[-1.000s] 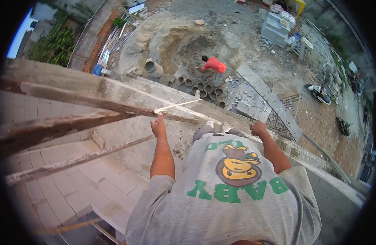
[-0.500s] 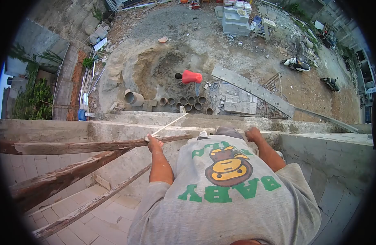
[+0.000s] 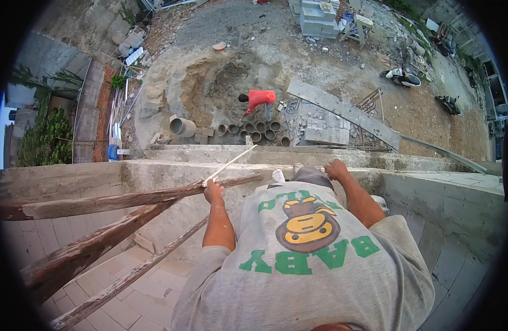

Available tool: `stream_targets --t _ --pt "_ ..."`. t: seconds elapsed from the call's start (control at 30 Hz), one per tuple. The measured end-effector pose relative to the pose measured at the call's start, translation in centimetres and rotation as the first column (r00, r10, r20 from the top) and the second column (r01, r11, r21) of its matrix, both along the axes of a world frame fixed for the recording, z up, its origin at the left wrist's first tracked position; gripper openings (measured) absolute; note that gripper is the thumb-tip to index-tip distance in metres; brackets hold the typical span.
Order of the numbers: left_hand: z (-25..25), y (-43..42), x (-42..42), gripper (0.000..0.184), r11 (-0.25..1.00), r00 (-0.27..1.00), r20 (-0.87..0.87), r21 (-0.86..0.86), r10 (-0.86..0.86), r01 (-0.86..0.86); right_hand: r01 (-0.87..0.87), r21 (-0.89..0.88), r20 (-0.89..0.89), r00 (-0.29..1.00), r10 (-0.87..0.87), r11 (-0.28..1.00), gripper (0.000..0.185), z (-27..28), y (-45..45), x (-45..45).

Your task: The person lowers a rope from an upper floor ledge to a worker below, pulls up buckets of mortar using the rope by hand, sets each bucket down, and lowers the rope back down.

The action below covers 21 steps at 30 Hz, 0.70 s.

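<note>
Left hand (image 3: pixel 213 192): at 11 o'clock, fingers closed on the near end of a pale cord (image 3: pixel 232 164), right beside the upper pole (image 3: pixel 116 202). Grip at the pole probably gave me a steady point.
Cord: ran straight from my fingers toward 12, over the ledge (image 3: pixel 154 171). Looked taut; couldn't see what, if anything, loaded the far end.
Right hand (image 3: pixel 335 170): at 1 o'clock, by my trousers (image 3: pixel 312 175), fingers curled. Couldn't tell if fully closed or holding anything. Likely out there for balance.
Poles: upper one and a thick pole (image 3: pixel 94 243) met near my left hand, a thin pole (image 3: pixel 127 279) below. They blocked my 9 to 10 o'clock side.
Below, 12: worker in red (image 3: pixel 260 99) bent over beside the buckets (image 3: pixel 256 137). Ledge and drop lay between us.
Below, 11: big drum (image 3: pixel 182 127) on its side.
Below, 1: long plank (image 3: pixel 345 113) slanted across the yard side.
</note>
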<state>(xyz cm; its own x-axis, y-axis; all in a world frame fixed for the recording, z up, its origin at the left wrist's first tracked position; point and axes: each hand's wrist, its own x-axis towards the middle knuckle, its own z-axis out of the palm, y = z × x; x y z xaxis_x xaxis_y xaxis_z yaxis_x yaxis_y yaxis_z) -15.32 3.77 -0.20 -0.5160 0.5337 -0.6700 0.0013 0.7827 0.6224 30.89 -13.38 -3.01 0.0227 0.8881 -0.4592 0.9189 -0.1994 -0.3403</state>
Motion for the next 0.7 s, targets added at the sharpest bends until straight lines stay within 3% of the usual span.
stream_targets --t 0.03,0.1,0.17,0.23,0.33,0.4,0.53,0.6,0.7 --pt "0.2 -0.3 0.0 0.048 1.000 0.999 -0.034 0.004 -0.007 0.007 -0.118 0.015 0.066 0.991 0.117 0.993 0.031 0.3 0.3 -0.2" --pt "0.5 -0.3 0.2 0.047 1.000 0.995 -0.099 0.017 -0.017 0.019 0.065 -0.010 -0.056 0.996 -0.065 0.998 0.027 1.5 0.4 -0.9" --pt "0.1 -0.5 -0.2 0.049 0.995 0.981 -0.165 -0.006 -0.099 0.100 0.062 -0.013 -0.049 0.997 -0.063 0.998 0.025 1.8 0.5 -1.2" --pt "0.3 -0.5 -0.3 0.051 0.985 0.960 -0.223 -0.042 -0.172 0.167 -0.125 -0.005 0.085 0.989 0.125 0.992 0.023 1.6 0.0 -1.1" --pt "0.5 -0.3 0.0 0.054 0.979 0.938 -0.278 -0.063 -0.205 0.196 0.006 -0.177 -0.029 1.000 -0.011 0.984 0.023 0.3 -0.4 -0.8" --pt "0.3 -0.2 0.4 0.055 0.988 0.947 -0.284 -0.017 -0.151 0.153 0.026 -0.167 -0.040 0.999 -0.033 0.986 0.024 -0.4 -0.8 -0.7" --pt "-0.4 0.1 0.6 0.054 0.991 0.990 -0.136 0.116 -0.047 0.063 -0.119 0.029 0.070 0.991 0.117 0.992 0.027 -0.6 -1.5 -0.6" --pt "-0.3 0.2 0.6 0.054 0.994 0.998 -0.065 0.112 0.002 0.006 0.065 0.007 -0.067 0.996 -0.065 0.998 0.028 -0.8 -1.6 -1.0" --pt "-0.4 0.2 0.1 0.053 0.993 1.000 0.016 0.118 -0.015 0.013 0.159 0.021 -0.146 0.977 -0.154 0.987 0.029 -1.2 -1.8 -1.5"
